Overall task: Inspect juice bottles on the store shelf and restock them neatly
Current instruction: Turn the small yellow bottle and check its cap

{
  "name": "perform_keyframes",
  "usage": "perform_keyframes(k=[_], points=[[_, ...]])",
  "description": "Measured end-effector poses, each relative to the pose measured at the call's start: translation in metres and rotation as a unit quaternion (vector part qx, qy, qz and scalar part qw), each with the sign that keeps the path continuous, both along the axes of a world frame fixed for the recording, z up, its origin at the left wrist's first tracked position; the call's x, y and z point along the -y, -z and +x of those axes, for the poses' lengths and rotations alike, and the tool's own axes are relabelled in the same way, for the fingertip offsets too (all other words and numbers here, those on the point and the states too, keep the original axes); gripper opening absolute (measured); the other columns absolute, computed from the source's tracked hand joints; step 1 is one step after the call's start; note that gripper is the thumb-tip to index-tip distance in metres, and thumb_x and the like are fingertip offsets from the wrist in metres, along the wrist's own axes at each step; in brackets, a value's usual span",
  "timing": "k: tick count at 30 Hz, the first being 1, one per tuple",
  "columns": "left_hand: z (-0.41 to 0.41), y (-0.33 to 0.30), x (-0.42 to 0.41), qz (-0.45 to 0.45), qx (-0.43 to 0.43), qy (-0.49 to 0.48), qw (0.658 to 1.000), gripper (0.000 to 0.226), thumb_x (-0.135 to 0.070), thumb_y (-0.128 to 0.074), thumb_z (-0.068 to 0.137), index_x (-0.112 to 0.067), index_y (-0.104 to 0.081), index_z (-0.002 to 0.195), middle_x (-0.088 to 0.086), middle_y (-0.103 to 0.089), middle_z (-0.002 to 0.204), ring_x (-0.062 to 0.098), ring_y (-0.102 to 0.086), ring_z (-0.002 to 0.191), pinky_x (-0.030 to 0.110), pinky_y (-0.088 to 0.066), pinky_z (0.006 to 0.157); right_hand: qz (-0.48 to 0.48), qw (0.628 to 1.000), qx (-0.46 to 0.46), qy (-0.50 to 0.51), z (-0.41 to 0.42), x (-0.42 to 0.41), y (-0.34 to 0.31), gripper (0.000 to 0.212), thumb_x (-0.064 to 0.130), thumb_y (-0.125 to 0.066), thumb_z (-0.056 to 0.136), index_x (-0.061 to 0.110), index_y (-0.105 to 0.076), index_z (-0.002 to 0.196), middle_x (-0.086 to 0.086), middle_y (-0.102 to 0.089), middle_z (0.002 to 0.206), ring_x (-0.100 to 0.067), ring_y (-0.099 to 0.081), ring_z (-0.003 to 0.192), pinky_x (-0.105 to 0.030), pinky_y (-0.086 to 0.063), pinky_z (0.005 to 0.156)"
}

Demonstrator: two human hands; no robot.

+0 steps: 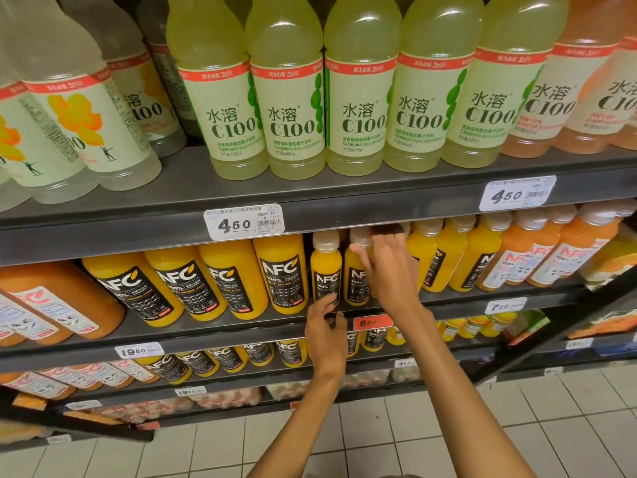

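Small NFC orange juice bottles with white caps stand in a row on the middle shelf (448, 298). My left hand (325, 327) is low at the shelf edge, its loosely curled fingers touching the base of the leftmost small bottle (325, 267). My right hand (386, 270) reaches into the row with fingers spread. Its thumb lies against the neck of the second small bottle (355, 281), and its fingertips reach toward the caps behind. The hand hides whatever stands behind it. More small orange bottles (448, 257) continue to the right.
Large NFC orange bottles (282, 274) fill the shelf left of my hands, and paler orange NFC bottles (537, 253) stand to the right. Green C100 bottles (358, 98) line the upper shelf, with price tags (244, 222) on its edge. Lower shelves hold more juice above a white tiled floor (413, 436).
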State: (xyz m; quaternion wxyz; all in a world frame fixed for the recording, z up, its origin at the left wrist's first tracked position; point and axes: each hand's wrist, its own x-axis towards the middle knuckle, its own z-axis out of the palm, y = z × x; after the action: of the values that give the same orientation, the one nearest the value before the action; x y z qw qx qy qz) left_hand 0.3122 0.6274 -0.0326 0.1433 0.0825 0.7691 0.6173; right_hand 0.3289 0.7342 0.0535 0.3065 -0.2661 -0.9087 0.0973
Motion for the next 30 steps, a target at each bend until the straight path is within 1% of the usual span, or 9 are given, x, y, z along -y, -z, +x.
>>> perform_keyframes(k=[7, 11, 16, 18, 20, 23, 27, 28, 30], points=[[-0.001, -0.011, -0.009, -0.006, -0.005, 0.12, 0.993, 0.059, 0.002, -0.059, 0.088, -0.015, -0.038, 0.14, -0.002, -0.045, 0.14, 0.01, -0.043, 0.127, 0.024, -0.037, 0.104, 0.013, 0.998, -0.039, -0.05, 0.015, 0.001, 0.005, 0.027, 0.031, -0.07, 0.084, 0.008, -0.06, 0.093, -0.006, -0.06, 0.088, -0.023, -0.054, 0.088, -0.019, -0.029, 0.047], [0.005, -0.006, -0.005, -0.002, 0.0, 0.13, 0.991, 0.061, 0.0, -0.062, 0.087, -0.015, -0.036, 0.14, -0.001, -0.045, 0.139, 0.013, -0.045, 0.125, 0.024, -0.04, 0.099, -0.127, 0.982, -0.078, -0.118, 0.028, 0.003, 0.005, 0.038, 0.029, -0.068, 0.086, 0.011, -0.059, 0.118, -0.003, -0.061, 0.119, -0.019, -0.057, 0.104, -0.023, -0.043, 0.067], [0.019, -0.002, 0.005, 0.005, -0.024, 0.123, 0.992, 0.065, -0.016, -0.072, 0.082, -0.017, -0.039, 0.138, -0.004, -0.044, 0.134, 0.009, -0.046, 0.122, 0.017, -0.041, 0.095, -0.254, 0.949, -0.144, -0.121, 0.045, 0.005, -0.007, 0.04, 0.022, -0.072, 0.084, 0.013, -0.059, 0.12, -0.002, -0.061, 0.119, -0.013, -0.058, 0.104, -0.027, -0.049, 0.084], [0.022, -0.006, 0.011, 0.008, -0.026, 0.147, 0.989, 0.067, -0.023, -0.074, 0.079, -0.02, -0.04, 0.136, -0.008, -0.048, 0.129, 0.004, -0.049, 0.116, 0.011, -0.041, 0.091, -0.344, 0.914, -0.183, -0.113, 0.051, 0.007, -0.015, 0.039, 0.02, -0.074, 0.082, 0.015, -0.061, 0.118, 0.002, -0.065, 0.112, -0.003, -0.061, 0.097, -0.019, -0.051, 0.079], [0.024, -0.014, 0.018, 0.02, -0.002, 0.183, 0.983, 0.064, -0.025, -0.073, 0.08, -0.023, -0.041, 0.135, -0.01, -0.056, 0.124, 0.003, -0.054, 0.113, 0.018, -0.045, 0.093, -0.421, 0.869, -0.23, -0.118, 0.057, 0.01, -0.022, 0.038, 0.017, -0.076, 0.079, 0.015, -0.064, 0.116, 0.007, -0.067, 0.102, 0.005, -0.064, 0.087, -0.011, -0.049, 0.069], [0.029, -0.029, 0.029, 0.004, -0.003, 0.201, 0.98, 0.053, -0.026, -0.073, 0.079, -0.022, -0.05, 0.127, -0.008, -0.064, 0.117, 0.007, -0.06, 0.109, 0.026, -0.049, 0.093, -0.493, 0.818, -0.273, -0.116, 0.065, 0.012, -0.028, 0.04, 0.02, -0.079, 0.076, 0.019, -0.065, 0.113, 0.004, -0.07, 0.097, 0.001, -0.067, 0.083, -0.012, -0.051, 0.067], [0.047, -0.061, 0.052, 0.061, 0.053, 0.233, 0.969, 0.045, -0.042, -0.072, 0.072, -0.023, -0.064, 0.111, -0.006, -0.073, 0.103, 0.009, -0.068, 0.096, 0.02, -0.053, 0.078, -0.56, 0.776, -0.271, -0.107, 0.072, 0.004, -0.034, 0.045, 0.038, -0.074, 0.077, 0.024, -0.06, 0.118, 0.001, -0.069, 0.104, -0.002, -0.068, 0.084, -0.014, -0.051, 0.064], [0.051, -0.07, 0.057, 0.067, 0.072, 0.251, 0.963, 0.045, -0.049, -0.069, 0.07, -0.023, -0.068, 0.107, -0.005, -0.074, 0.1, 0.01, -0.069, 0.093, 0.019, -0.053, 0.076, -0.595, 0.75, -0.26, -0.121, 0.073, 0.003, -0.036, 0.048, 0.044, -0.07, 0.078, 0.023, -0.059, 0.12, -0.001, -0.069, 0.106, -0.005, -0.069, 0.085, -0.016, -0.052, 0.064], [0.056, -0.082, 0.064, 0.062, 0.108, 0.279, 0.952, 0.05, -0.059, -0.062, 0.069, -0.02, -0.072, 0.099, 0.001, -0.075, 0.096, 0.016, -0.07, 0.091, 0.024, -0.055, 0.078, -0.69, 0.653, -0.261, -0.171, 0.074, 0.003, -0.037, 0.051, 0.048, -0.061, 0.081, 0.018, -0.055, 0.122, -0.009, -0.07, 0.107, -0.017, -0.07, 0.093, -0.027, -0.056, 0.071]])
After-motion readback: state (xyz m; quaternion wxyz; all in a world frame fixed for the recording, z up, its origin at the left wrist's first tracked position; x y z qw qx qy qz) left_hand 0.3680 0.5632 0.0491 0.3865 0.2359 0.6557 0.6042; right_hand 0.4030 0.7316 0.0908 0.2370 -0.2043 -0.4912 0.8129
